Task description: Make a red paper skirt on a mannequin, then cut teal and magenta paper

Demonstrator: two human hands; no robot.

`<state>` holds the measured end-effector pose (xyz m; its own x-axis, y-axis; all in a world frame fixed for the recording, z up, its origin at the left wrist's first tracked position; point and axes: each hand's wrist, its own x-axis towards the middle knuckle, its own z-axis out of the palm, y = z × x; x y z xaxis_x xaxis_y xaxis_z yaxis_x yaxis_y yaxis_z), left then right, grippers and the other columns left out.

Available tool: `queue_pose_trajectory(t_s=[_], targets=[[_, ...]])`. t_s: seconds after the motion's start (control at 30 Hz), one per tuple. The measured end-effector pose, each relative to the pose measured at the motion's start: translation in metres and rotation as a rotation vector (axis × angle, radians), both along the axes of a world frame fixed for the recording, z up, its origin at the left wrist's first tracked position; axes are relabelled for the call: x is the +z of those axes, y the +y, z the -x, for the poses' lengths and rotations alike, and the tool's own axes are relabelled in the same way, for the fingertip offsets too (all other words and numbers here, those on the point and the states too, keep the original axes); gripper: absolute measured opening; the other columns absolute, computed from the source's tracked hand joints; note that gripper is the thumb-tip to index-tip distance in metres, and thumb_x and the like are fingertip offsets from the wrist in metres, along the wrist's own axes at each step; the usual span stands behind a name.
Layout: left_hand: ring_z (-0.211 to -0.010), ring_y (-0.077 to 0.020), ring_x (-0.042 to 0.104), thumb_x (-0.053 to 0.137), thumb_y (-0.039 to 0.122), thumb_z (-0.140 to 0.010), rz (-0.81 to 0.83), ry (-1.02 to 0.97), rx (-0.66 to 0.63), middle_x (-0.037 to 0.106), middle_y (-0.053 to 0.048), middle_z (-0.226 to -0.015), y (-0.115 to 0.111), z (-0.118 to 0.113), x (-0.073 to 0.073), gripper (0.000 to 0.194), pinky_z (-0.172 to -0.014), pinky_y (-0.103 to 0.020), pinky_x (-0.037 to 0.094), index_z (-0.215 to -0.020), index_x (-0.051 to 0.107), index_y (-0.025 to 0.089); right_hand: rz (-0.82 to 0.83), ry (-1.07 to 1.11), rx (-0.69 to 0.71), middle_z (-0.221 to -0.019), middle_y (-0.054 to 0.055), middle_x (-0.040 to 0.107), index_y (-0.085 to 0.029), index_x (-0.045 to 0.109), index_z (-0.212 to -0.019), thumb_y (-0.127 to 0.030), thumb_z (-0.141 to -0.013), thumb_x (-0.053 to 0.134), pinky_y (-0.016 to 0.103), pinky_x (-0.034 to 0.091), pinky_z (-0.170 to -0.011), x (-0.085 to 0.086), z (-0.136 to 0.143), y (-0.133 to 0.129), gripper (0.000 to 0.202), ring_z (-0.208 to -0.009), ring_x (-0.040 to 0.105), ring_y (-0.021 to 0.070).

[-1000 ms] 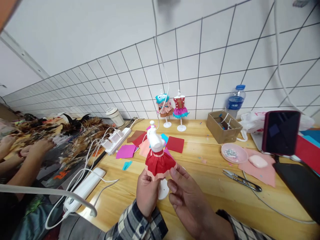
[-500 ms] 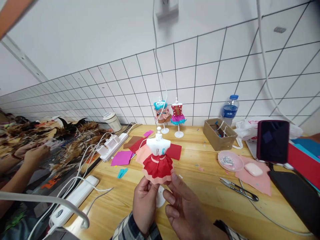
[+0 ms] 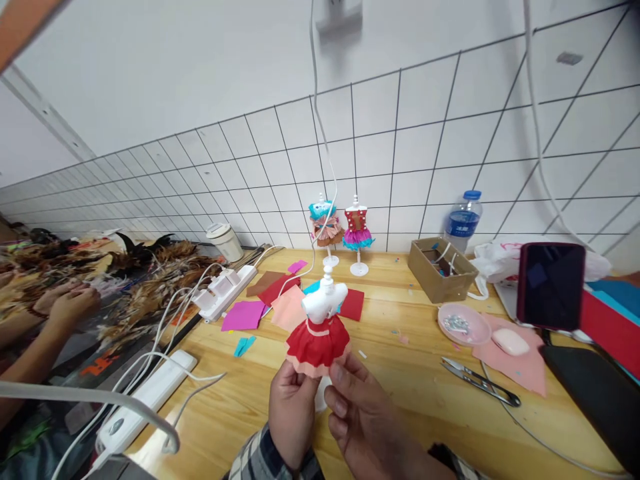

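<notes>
In front of me stands a small white dress form (image 3: 325, 303), tilted a little, wearing a red skirt (image 3: 320, 341) with a pink hem and a thin pink waistband. My left hand (image 3: 294, 403) pinches the hem at its lower left. At the lower right of the hem, my right hand (image 3: 363, 407) has thumb and fingertips closed on the edge. A bit of blue shows at the form's side. Its round white base (image 3: 323, 393) is partly hidden between my hands.
Two dressed miniature forms (image 3: 358, 233) stand by the wall. Coloured sheets (image 3: 243, 316) lie behind the skirt. To the right are thread snips (image 3: 480, 381), a pink dish (image 3: 465, 325), a cardboard box (image 3: 443, 270) and a phone (image 3: 551, 287). Power strips (image 3: 145, 400) and another person's hands (image 3: 73, 307) are left.
The dress form has turned and tilted, its top shifting slightly right and down. My right hand's thumb and fingers have come closer onto the skirt's hem.
</notes>
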<state>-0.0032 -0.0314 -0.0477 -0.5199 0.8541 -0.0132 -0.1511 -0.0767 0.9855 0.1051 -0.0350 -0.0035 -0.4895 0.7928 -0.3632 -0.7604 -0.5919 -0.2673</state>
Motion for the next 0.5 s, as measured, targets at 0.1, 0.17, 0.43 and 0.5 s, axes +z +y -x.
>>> queue_pose_trajectory(t_s=[0.1, 0.17, 0.43, 0.5], targets=[[-0.073, -0.0204, 0.07, 0.084, 0.035, -0.06, -0.002, -0.035, -0.023, 0.072, -0.003, -0.069, -0.0005, -0.0003, -0.005, 0.029, -0.067, -0.029, 0.056, -0.073, 0.067, 0.017, 0.013, -0.006, 0.002, -0.06, -0.008, 0.052, -0.017, 0.061, -0.079, -0.029, -0.053, 0.092, 0.011, 0.027, -0.04, 0.0005, -0.0011, 0.0002, 0.042, -0.045, 0.038, 0.0009], [-0.073, -0.0197, 0.069, 0.084, 0.037, -0.06, -0.008, -0.052, -0.019, 0.072, -0.003, -0.07, -0.0015, 0.0, -0.0062, 0.031, -0.067, -0.028, 0.056, -0.074, 0.066, 0.016, 0.023, 0.004, 0.002, -0.06, -0.008, 0.052, -0.017, 0.061, -0.079, -0.028, -0.055, 0.092, 0.011, 0.028, -0.04, 0.0026, -0.0025, 0.0001, 0.04, -0.046, 0.038, 0.0011], [-0.063, -0.0142, 0.066, 0.085, 0.036, -0.061, -0.037, -0.113, -0.043, 0.072, -0.001, -0.072, -0.0052, 0.0021, -0.0095, 0.032, -0.065, -0.027, 0.054, -0.074, 0.063, 0.017, 0.061, 0.043, -0.006, -0.065, -0.007, 0.057, -0.019, 0.059, -0.085, -0.027, -0.058, 0.09, 0.012, 0.032, -0.04, 0.0043, -0.0059, -0.0008, 0.042, -0.045, 0.042, 0.0021], [-0.066, -0.0137, 0.067, 0.085, 0.034, -0.062, -0.053, -0.143, -0.059, 0.073, -0.001, -0.075, -0.0058, 0.0026, -0.0112, 0.03, -0.067, -0.025, 0.054, -0.073, 0.063, 0.016, 0.078, 0.037, -0.033, -0.068, -0.006, 0.059, -0.019, 0.059, -0.086, -0.029, -0.058, 0.091, 0.013, 0.032, -0.04, 0.0037, -0.0062, -0.0001, 0.043, -0.046, 0.043, 0.0021]])
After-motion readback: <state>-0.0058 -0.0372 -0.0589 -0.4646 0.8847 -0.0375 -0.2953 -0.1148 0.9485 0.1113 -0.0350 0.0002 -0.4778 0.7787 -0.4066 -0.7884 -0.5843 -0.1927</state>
